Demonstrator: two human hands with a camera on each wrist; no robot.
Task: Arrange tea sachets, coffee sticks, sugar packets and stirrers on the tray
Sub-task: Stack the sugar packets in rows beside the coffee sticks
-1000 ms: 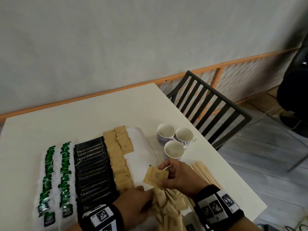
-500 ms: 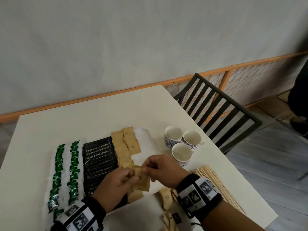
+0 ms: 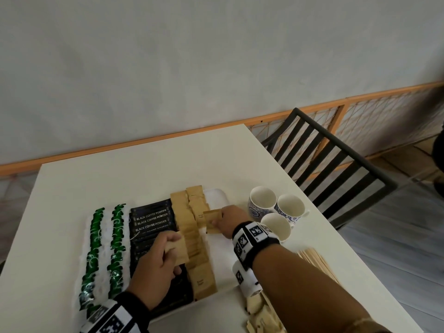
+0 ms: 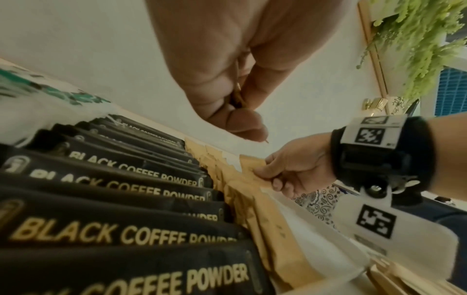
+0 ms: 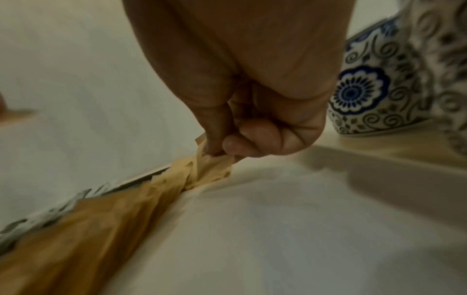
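White tabletop [image 3: 101, 179] fills the lower view, with a pale wall behind it. Nearest, at its front edge, lies a loose heap of brown sugar packets [image 3: 260, 318], and beside the right forearm a bundle of wooden stirrers [image 3: 317, 260]. On the white tray [image 3: 217, 197] run rows from left to right: green tea sachets [image 3: 105, 246] in two columns, black coffee sticks [image 3: 151, 219] printed BLACK COFFEE POWDER, then a column of sugar packets [image 3: 192, 239] overlapping one another. The left hand [image 3: 156, 263] hovers over the coffee sticks near the front, thumb and curled fingers pinching a brown held packet [image 3: 179, 248] just beside the sugar column. Farther back, the right hand [image 3: 227, 223] pinches a second packet [image 3: 212, 221] between thumb and fingertips [image 5: 227, 147], its lower edge touching the tray's bare part right beside the second, shorter sugar column. To the right of the tray, near that hand, stand three blue-patterned cups [image 3: 276, 212] touching each other. Beyond the table's far right corner is a black slatted chair [image 3: 331, 162]
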